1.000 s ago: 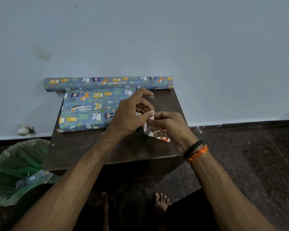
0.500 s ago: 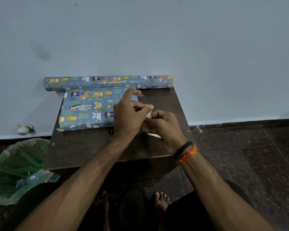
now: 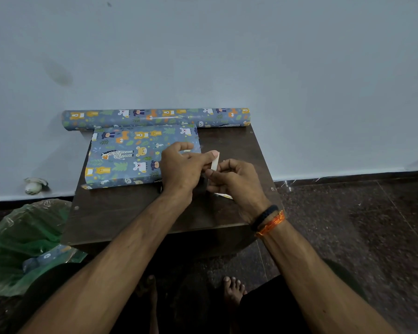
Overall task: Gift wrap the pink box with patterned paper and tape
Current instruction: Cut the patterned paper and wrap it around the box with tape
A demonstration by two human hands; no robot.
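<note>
- Hands meet over the middle of the dark brown table [image 3: 121,213]; the left hand [image 3: 181,168] and the right hand [image 3: 237,183] are touching at the fingertips.
- Left thumb and forefinger are pinched together on the top end of a small pale strip [image 3: 214,162], which stands nearly upright between the two hands.
- Right fingers are curled inward and clamped on something low between the hands; it is mostly hidden, so I cannot tell whether it is the tape roll. A pale scrap [image 3: 225,195] shows under that hand on the table.
- The box [image 3: 130,155] lies flat on the far left part of the table, covered in blue paper printed with animals, just left of the left hand and partly behind it. No pink shows.
- A roll of the same paper [image 3: 155,116] lies along the table's back edge against the wall, just behind the box.
- The right wrist wears a black band and an orange thread [image 3: 270,224].
- A green plastic bag [image 3: 22,244] sits on the floor to the left of the table.
</note>
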